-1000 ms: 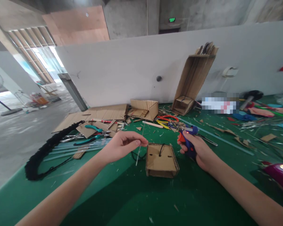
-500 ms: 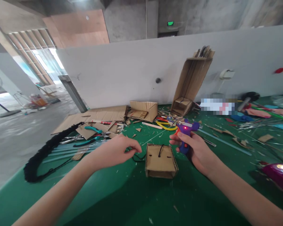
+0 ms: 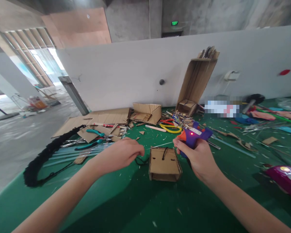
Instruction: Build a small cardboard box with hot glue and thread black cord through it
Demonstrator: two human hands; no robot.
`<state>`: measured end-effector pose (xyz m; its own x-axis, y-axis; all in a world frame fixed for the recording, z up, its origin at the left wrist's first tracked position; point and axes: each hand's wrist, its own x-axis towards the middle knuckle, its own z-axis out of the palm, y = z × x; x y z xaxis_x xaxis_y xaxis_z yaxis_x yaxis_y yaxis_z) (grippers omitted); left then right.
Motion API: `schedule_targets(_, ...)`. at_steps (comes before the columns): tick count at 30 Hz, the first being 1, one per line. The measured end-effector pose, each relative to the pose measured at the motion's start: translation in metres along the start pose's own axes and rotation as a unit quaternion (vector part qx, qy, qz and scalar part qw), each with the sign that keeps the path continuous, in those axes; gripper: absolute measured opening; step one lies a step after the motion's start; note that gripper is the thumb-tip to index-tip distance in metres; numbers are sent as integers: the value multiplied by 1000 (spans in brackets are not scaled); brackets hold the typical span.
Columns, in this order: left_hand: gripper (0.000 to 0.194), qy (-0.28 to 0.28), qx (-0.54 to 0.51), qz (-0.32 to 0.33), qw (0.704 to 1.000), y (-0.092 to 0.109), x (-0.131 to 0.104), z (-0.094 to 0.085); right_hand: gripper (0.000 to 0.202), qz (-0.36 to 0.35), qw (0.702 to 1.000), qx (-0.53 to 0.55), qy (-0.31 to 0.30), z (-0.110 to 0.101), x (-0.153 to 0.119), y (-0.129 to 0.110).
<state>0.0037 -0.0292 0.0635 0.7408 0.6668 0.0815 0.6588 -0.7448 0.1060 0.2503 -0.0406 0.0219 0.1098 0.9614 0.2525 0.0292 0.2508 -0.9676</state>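
My right hand (image 3: pixel 201 158) is wrapped round the grip of a purple hot glue gun (image 3: pixel 192 137). Its orange nozzle points left and a small red light glows on its side. To the left, my left hand (image 3: pixel 123 152) hovers above the table with fingers curled together; whether anything is pinched there is hidden. Between the two hands stands a small cardboard box (image 3: pixel 165 161) with an open front, holes in its top and a black cord (image 3: pixel 164 153) through one of them. A thin pale line shows behind the box; I cannot tell if it is a glue strand.
Teal-handled pliers (image 3: pixel 95 132), clear glue sticks (image 3: pixel 63 155) and a black fuzzy strip (image 3: pixel 41 158) lie at left. Cardboard scraps (image 3: pixel 106 116) and yellow-handled scissors (image 3: pixel 172 128) are behind. A tall cardboard piece (image 3: pixel 196 84) leans on the white wall. A magenta device (image 3: pixel 281 178) sits at right.
The glue gun has tilted and swung so its nozzle faces left, with my right hand turning along. My left hand's fingers have drawn closer together. The box stays in place.
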Motion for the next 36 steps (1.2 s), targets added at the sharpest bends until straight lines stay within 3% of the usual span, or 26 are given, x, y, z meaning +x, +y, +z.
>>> schedule_targets(9, 32, 17, 39, 1, 999, -4, 1, 6, 13, -20, 999, -45, 8, 1, -4, 1)
schedule_targets(19, 32, 31, 87, -23, 995, -8, 0, 7, 14, 19, 999, 10, 27, 2, -2, 4)
schedule_targets(27, 30, 7, 137, -23, 990, -8, 2, 11, 10, 10, 998, -43, 47, 3, -4, 1)
schedule_targets(33, 25, -55, 83, -42, 994, -9, 1, 15, 12, -17, 991, -117, 62, 2, -7, 3)
schedule_targets(36, 34, -43, 62, -40, 996, -6, 0, 11, 15, -31, 989, -132, 64, 2, -7, 4)
